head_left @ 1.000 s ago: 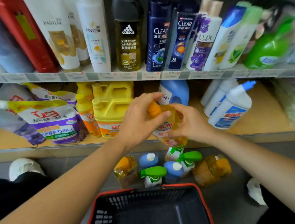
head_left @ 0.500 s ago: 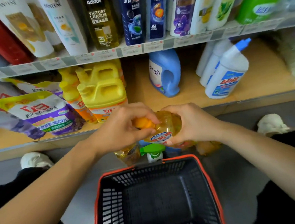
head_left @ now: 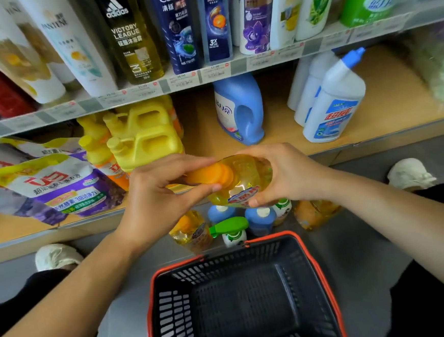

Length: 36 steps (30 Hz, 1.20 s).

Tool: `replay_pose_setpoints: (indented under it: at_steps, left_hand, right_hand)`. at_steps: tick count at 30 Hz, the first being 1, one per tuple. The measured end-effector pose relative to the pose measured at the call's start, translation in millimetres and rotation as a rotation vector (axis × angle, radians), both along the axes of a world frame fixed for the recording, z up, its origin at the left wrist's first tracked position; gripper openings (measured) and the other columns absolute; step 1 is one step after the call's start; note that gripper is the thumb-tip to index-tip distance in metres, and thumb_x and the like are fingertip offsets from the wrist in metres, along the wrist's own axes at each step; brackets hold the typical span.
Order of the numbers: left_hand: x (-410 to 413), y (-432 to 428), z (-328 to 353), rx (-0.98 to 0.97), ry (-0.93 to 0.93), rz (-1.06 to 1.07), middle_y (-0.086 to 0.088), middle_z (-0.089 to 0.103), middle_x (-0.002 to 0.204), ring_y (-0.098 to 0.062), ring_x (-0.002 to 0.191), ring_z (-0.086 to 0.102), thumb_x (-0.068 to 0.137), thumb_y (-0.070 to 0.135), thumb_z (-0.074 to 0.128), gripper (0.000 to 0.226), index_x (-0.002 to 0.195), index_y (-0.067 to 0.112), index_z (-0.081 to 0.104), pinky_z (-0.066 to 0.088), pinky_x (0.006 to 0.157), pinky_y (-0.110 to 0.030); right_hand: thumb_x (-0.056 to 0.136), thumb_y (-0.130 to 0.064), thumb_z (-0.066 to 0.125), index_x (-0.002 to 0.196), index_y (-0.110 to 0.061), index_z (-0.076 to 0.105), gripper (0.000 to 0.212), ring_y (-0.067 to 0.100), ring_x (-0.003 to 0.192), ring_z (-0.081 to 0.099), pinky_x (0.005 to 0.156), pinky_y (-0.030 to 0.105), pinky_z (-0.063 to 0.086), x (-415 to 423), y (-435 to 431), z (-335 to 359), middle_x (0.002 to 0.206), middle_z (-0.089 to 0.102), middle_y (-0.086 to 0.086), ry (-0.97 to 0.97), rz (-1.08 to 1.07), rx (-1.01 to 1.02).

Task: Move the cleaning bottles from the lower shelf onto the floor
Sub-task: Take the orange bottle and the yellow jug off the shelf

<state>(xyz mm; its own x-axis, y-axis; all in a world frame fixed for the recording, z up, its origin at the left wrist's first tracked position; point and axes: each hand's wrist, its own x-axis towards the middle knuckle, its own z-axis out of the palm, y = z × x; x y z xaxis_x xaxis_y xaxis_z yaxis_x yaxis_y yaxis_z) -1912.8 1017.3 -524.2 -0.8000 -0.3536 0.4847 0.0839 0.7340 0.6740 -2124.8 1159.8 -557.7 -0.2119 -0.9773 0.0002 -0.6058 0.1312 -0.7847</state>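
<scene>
You hold a bottle (head_left: pixel 245 177) sideways between your hands, just before the front edge of the lower shelf (head_left: pixel 280 142). Your left hand (head_left: pixel 151 200) is at its cap end and your right hand (head_left: pixel 287 173) is round its body. Below it a group of bottles (head_left: pixel 259 218) stands on the floor (head_left: pixel 367 236), between the shelf and the basket (head_left: pixel 242 299) nearest you. On the lower shelf, behind the held bottle, stands a handled jug (head_left: pixel 240 111). Canisters (head_left: pixel 144 137) sit to its left, pouches (head_left: pixel 57 184) further left, and angled-neck bottles (head_left: pixel 332 101) to its right. The upper shelf (head_left: pixel 234 69) above carries a row of tall bottles (head_left: pixel 177 25).

Yellow bottle (head_left: pixel 243 177) w/ orange cap lies sideways, cap left, above floor btls (head_left: pixel 259 220).
</scene>
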Motion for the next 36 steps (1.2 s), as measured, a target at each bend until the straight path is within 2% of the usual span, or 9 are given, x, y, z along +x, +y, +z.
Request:
replay_pose_setpoints:
  at_steps: [5, 9, 12, 18, 22, 25, 28, 32, 36]
  left_hand:
    - [0.4, -4.7, 0.1, 0.295, -0.151, 0.025, 0.004, 0.073, 0.087, -0.014, 0.073, 0.069, 0.093, 0.03, 0.064, 0.025, 0.114, 0.019, 0.071, 0.057, 0.065, -0.026]
    - [-3.7, -7.6, -0.3, 0.532, -0.211, 0.064, -0.003, 0.067, 0.072, -0.013, 0.065, 0.065, 0.096, 0.025, 0.056, 0.023, 0.098, 0.007, 0.069, 0.054, 0.06, -0.024]
    - [-4.9, -9.4, -1.3, 0.673, -0.207, 0.087, -0.006, 0.064, 0.073, -0.014, 0.068, 0.063, 0.097, 0.024, 0.053, 0.025, 0.095, 0.003, 0.068, 0.054, 0.061, -0.025]
    - [-3.7, -15.8, -5.9, 0.672, -0.129, 0.233, -0.025, 0.07, 0.085, -0.02, 0.073, 0.062, 0.095, 0.017, 0.062, 0.017, 0.093, 0.004, 0.073, 0.055, 0.065, -0.022]
    - [-3.0, -17.9, -10.4, 0.664, -0.134, 0.315, -0.02, 0.073, 0.079, -0.025, 0.071, 0.064, 0.091, 0.021, 0.069, 0.021, 0.082, 0.004, 0.077, 0.056, 0.064, -0.027]
    - [-1.2, -17.8, -14.5, 0.561, -0.131, 0.377, -0.015, 0.074, 0.074, -0.032, 0.069, 0.065, 0.09, 0.019, 0.074, 0.017, 0.08, 0.006, 0.079, 0.056, 0.065, -0.04]
    - [-1.9, -14.2, -11.1, 0.523, -0.083, 0.363, -0.006, 0.076, 0.078, -0.02, 0.071, 0.066, 0.086, 0.019, 0.077, 0.008, 0.09, 0.012, 0.079, 0.055, 0.068, -0.039]
    - [-3.0, -8.4, -5.6, 0.495, -0.089, 0.223, -0.004, 0.075, 0.099, -0.018, 0.093, 0.071, 0.081, 0.024, 0.076, 0.033, 0.113, 0.014, 0.075, 0.059, 0.078, -0.037]
    - [-5.1, -2.5, -1.4, 0.45, -0.095, 0.092, 0.005, 0.071, 0.102, -0.005, 0.089, 0.067, 0.083, 0.021, 0.072, 0.041, 0.123, 0.017, 0.068, 0.056, 0.076, -0.024]
  right_hand:
    - [0.059, -0.025, 0.096, 0.13, -0.024, 0.062, 0.078, 0.002, 0.108, 0.067, 0.093, 0.032, 0.057, -0.7, 1.2, -2.6, 0.116, 0.072, -0.015, -0.122, 0.013, 0.007]
    - [0.062, -0.022, 0.096, 0.128, -0.023, 0.063, 0.073, 0.005, 0.108, 0.069, 0.092, 0.025, 0.056, 1.2, 0.0, -1.7, 0.116, 0.072, -0.014, -0.205, 0.029, -0.012]
    - [0.064, -0.02, 0.095, 0.128, -0.023, 0.063, 0.072, 0.005, 0.108, 0.069, 0.091, 0.022, 0.056, -0.1, -0.4, -1.1, 0.117, 0.073, -0.014, -0.232, 0.025, -0.021]
    - [0.064, -0.019, 0.095, 0.125, -0.03, 0.064, 0.069, 0.004, 0.107, 0.069, 0.09, 0.021, 0.056, -1.6, 0.0, -0.4, 0.117, 0.073, -0.015, -0.25, -0.028, -0.04]
    - [0.063, -0.022, 0.096, 0.13, -0.027, 0.062, 0.074, 0.003, 0.106, 0.069, 0.091, 0.033, 0.059, 3.7, 0.3, -0.1, 0.116, 0.073, -0.014, -0.185, -0.051, -0.023]
    - [0.062, -0.029, 0.096, 0.131, -0.027, 0.062, 0.077, 0.0, 0.105, 0.068, 0.092, 0.035, 0.058, 7.7, 1.0, -0.2, 0.115, 0.072, -0.016, -0.095, -0.071, -0.023]
    - [0.061, -0.032, 0.096, 0.133, -0.031, 0.059, 0.081, -0.002, 0.106, 0.066, 0.093, 0.035, 0.058, 7.6, 1.4, -0.3, 0.116, 0.071, -0.017, -0.063, -0.094, -0.029]
    - [0.063, -0.033, 0.094, 0.132, -0.033, 0.059, 0.077, -0.001, 0.106, 0.067, 0.092, 0.034, 0.059, 5.4, 1.1, 2.2, 0.116, 0.071, -0.018, -0.12, -0.082, -0.047]
    - [0.065, -0.029, 0.094, 0.131, -0.033, 0.059, 0.074, 0.002, 0.107, 0.068, 0.091, 0.031, 0.059, 7.0, 1.3, 0.9, 0.117, 0.071, -0.017, -0.192, -0.055, -0.044]
